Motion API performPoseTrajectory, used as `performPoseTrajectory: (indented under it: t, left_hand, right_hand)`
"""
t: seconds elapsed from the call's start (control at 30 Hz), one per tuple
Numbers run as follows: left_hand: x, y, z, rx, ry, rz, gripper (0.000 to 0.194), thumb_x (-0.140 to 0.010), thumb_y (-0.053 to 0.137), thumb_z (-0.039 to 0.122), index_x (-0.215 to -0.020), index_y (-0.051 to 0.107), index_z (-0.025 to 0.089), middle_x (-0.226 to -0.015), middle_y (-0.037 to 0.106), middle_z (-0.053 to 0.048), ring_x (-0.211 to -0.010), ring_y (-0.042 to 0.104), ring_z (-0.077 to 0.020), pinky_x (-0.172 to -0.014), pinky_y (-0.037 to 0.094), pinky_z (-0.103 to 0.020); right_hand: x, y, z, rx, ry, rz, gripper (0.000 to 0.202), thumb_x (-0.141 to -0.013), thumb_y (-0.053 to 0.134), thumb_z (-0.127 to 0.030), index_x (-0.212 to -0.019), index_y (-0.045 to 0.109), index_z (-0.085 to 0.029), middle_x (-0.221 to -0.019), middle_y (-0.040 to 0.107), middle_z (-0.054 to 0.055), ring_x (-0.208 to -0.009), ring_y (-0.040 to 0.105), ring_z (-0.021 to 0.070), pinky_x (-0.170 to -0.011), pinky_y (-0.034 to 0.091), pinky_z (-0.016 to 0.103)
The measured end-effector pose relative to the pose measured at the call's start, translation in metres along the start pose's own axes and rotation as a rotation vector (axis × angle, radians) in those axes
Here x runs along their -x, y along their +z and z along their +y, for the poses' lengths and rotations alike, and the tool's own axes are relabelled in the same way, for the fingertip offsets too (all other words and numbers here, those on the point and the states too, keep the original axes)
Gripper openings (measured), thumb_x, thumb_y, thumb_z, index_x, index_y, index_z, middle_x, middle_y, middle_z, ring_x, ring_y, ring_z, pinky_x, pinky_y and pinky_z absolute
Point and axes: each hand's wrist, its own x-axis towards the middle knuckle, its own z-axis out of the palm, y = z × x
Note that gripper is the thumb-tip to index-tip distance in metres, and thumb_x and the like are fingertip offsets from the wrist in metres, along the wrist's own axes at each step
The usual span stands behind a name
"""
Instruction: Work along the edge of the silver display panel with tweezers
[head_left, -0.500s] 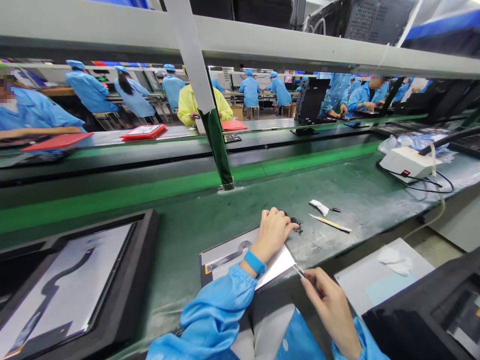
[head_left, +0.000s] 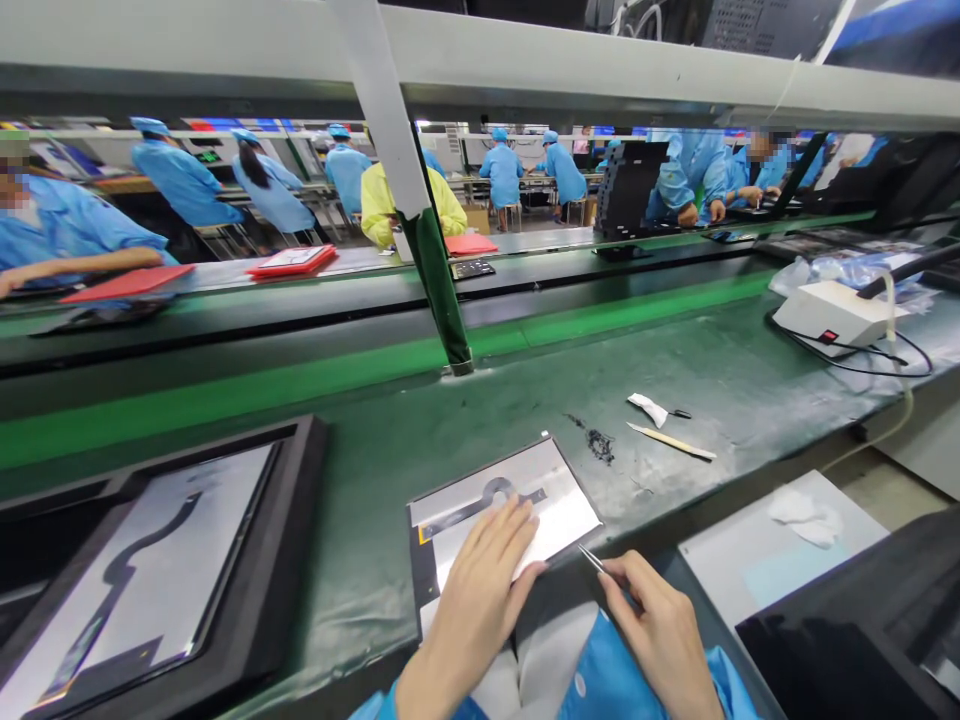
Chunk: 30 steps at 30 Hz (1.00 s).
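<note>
A flat display panel (head_left: 564, 505) with a silvery-white back lies on the green bench. A dark curved flex cable (head_left: 459, 514) runs across it. My left hand (head_left: 487, 575) rests over the panel's near side, palm down, fingers stretched out and close together. Pinched in my right hand (head_left: 656, 610) is a pair of metal tweezers (head_left: 592, 558), their tips by the panel's near right edge. Just past the panel sits a small heap of black scraps (head_left: 600, 445). To its right lie a craft knife (head_left: 671, 441) with a pale handle and a white wrapped piece (head_left: 648, 408) with a dark tip.
At left, a black foam tray (head_left: 304, 500) holds another panel (head_left: 161, 560). A white box device (head_left: 832, 318) with cables stands at right. Below the bench's right edge is a pale board (head_left: 787, 540) with crumpled tissue. A slanted post (head_left: 442, 290) rises behind; co-workers sit beyond.
My left hand has drawn back from the black scraps to the panel's near side, uncovering the scraps and the cable's end. The tweezers remain in my right hand, tips slightly away from the panel.
</note>
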Motion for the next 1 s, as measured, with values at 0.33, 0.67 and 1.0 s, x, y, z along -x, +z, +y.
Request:
performPoseTrajectory:
  t: [0.33,0.67,1.0]
  left_hand:
    - [0.024,0.01,0.011,-0.01,-0.04,0.012,0.057,-0.103,0.043,0.029,-0.155,0.023,0.016,-0.145,0.052,-0.015,-0.135,0.048,-0.028,-0.103,0.052,-0.046]
    - [0.025,0.013,0.013,-0.004,-0.065,0.01,0.056,-0.103,0.042,0.029,-0.155,0.023,0.017,-0.146,0.051,-0.014,-0.135,0.047,-0.0284,-0.105,0.05,-0.047]
    - [0.023,0.012,0.014,-0.02,-0.045,0.014,0.056,-0.104,0.04,0.028,-0.155,0.021,0.015,-0.144,0.053,-0.016,-0.135,0.048,-0.0284,-0.103,0.052,-0.046]
  right_hand:
    - [0.003,0.003,0.0,0.009,0.037,-0.012,0.029,-0.101,0.042,-0.035,-0.085,0.063,-0.023,-0.07,0.066,-0.001,-0.056,0.066,0.0144,-0.054,0.049,0.021]
    - [0.001,0.002,-0.001,0.042,0.013,-0.008,0.031,-0.102,0.04,-0.036,-0.086,0.063,-0.023,-0.069,0.065,0.0,-0.054,0.065,0.014,-0.054,0.05,0.021]
    - [-0.001,0.0,-0.004,-0.072,0.105,-0.015,0.035,-0.099,0.045,-0.042,-0.079,0.066,-0.023,-0.067,0.066,0.001,-0.054,0.062,0.0151,-0.054,0.048,0.022]
